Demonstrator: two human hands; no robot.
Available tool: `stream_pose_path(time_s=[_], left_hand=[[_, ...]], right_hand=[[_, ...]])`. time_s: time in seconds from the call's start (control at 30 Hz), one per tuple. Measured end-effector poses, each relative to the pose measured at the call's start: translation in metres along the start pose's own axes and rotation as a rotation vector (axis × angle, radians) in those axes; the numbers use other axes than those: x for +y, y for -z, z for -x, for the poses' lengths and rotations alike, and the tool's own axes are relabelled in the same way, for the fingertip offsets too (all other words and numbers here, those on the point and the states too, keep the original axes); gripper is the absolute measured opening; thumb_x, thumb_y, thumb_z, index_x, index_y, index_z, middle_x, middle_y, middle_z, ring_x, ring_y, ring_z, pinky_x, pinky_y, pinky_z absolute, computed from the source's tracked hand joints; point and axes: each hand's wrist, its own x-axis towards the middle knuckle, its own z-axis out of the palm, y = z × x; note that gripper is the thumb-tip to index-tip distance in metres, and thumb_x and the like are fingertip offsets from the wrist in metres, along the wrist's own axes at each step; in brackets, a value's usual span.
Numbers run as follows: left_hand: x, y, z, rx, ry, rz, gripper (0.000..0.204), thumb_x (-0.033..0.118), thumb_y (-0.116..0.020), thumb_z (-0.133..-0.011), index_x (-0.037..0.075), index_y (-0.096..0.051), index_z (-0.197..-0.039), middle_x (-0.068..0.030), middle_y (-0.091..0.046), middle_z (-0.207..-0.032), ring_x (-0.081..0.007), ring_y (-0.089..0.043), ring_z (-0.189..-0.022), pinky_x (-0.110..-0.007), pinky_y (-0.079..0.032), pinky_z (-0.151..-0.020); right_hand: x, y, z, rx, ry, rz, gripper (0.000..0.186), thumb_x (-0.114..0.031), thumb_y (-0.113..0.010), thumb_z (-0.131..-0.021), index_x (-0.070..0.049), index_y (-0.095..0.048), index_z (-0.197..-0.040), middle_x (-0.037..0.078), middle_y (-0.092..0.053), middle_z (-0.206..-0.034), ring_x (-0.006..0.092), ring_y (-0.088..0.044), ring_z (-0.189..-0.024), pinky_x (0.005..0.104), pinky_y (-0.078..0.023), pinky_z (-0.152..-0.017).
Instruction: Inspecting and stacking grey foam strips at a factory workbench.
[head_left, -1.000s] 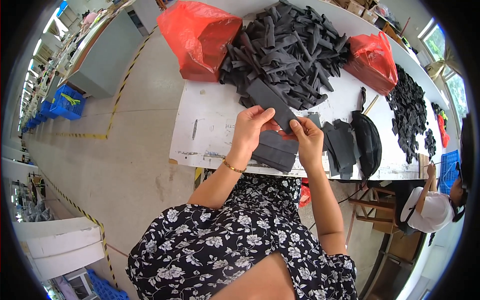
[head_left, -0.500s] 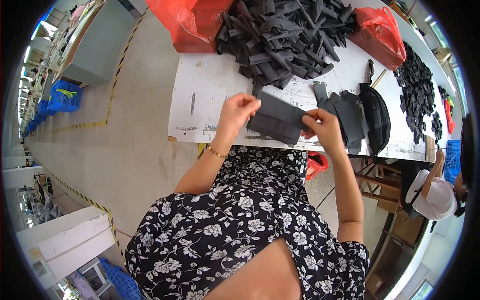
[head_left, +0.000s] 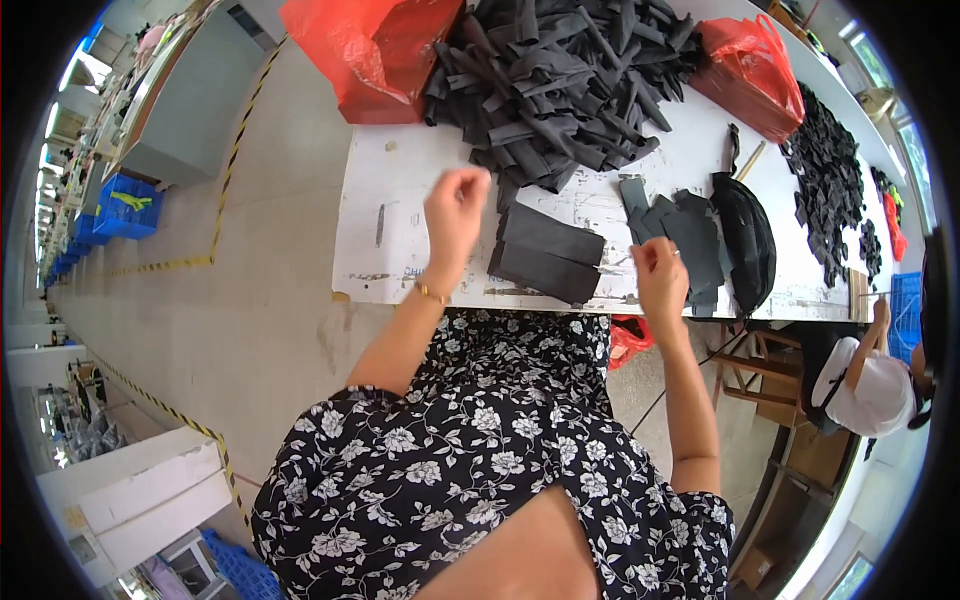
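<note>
Two black fabric pieces point(head_left: 545, 255), or one folded down its length, lie flat near the table's front edge between my hands. Neither hand touches them. To their left, my left hand point(head_left: 456, 222) is raised over the table, slightly blurred, its fingers curled in with nothing visible in them. My right hand point(head_left: 660, 282) hovers by the front of a stack of flat dark grey pieces point(head_left: 700, 235); its fingers are bent and drawn together, and I see nothing held. Behind the flat pieces is a large heap of black fabric strips point(head_left: 550, 85).
A red plastic bag point(head_left: 385, 75) stands at the table's back left, another red bag point(head_left: 750, 75) at the back right. A black curved pouch point(head_left: 745, 245) lies right of the stack. More black pieces point(head_left: 830, 175) spread farther right. A person in white point(head_left: 865, 390) sits at the far right.
Both hands have let go of the black fabric, which now lies flat on the table. My left hand has moved left and up; my right hand has shifted right, toward the dark grey stack.
</note>
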Motion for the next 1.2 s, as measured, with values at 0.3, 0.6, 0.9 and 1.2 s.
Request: stream_pose_path(time_s=[0.3, 0.6, 0.9, 1.2], left_hand=[[0.016, -0.071, -0.117, -0.317, 0.06, -0.476, 0.056, 0.054, -0.054, -0.089, 0.007, -0.07, -0.062, -0.0119, -0.064, -0.06, -0.0313, -0.065, -0.067, -0.041, -0.048, -0.064], [0.0, -0.116, -0.061, -0.365, 0.338, -0.223, 0.044, 0.039, -0.068, -0.085, 0.001, -0.065, -0.064, -0.0064, -0.065, -0.057, -0.017, -0.064, -0.052, -0.03, -0.052, -0.056], [-0.002, -0.074, -0.025, -0.294, 0.661, 0.876, 0.015, 0.001, -0.045, -0.096, -0.006, -0.052, -0.107, -0.0196, -0.065, -0.1, -0.0322, -0.068, -0.089, -0.045, -0.057, -0.084], [0.014, -0.048, -0.033, -0.098, 0.705, 1.057, 0.021, 0.015, -0.044, -0.102, 0.0, -0.054, -0.112, -0.012, -0.06, -0.086, -0.0198, -0.057, -0.069, -0.035, -0.051, -0.068]], right_hand=[[0.068, -0.003, -0.024, 0.064, 0.083, 0.263, 0.009, -0.012, -0.065, -0.083, -0.007, -0.064, -0.089, 0.01, -0.061, -0.089, 0.0322, -0.058, -0.088, 0.0425, -0.049, -0.074], [0.071, 0.005, -0.034, 0.129, -0.051, 0.573, 0.03, -0.028, -0.071, -0.081, -0.007, -0.063, -0.1, 0.01, -0.06, -0.101, 0.0278, -0.055, -0.099, 0.0395, -0.044, -0.079], [0.101, -0.027, -0.022, -0.14, 0.207, 0.957, 0.018, -0.011, -0.056, -0.079, 0.0, -0.066, -0.088, 0.01, -0.059, -0.092, 0.0246, -0.053, -0.089, 0.035, -0.045, -0.076], [0.08, 0.003, -0.038, -0.026, 0.127, 0.28, 0.013, -0.007, -0.057, -0.087, -0.004, -0.063, -0.098, 0.018, -0.063, -0.109, 0.0319, -0.061, -0.099, 0.0405, -0.051, -0.083]])
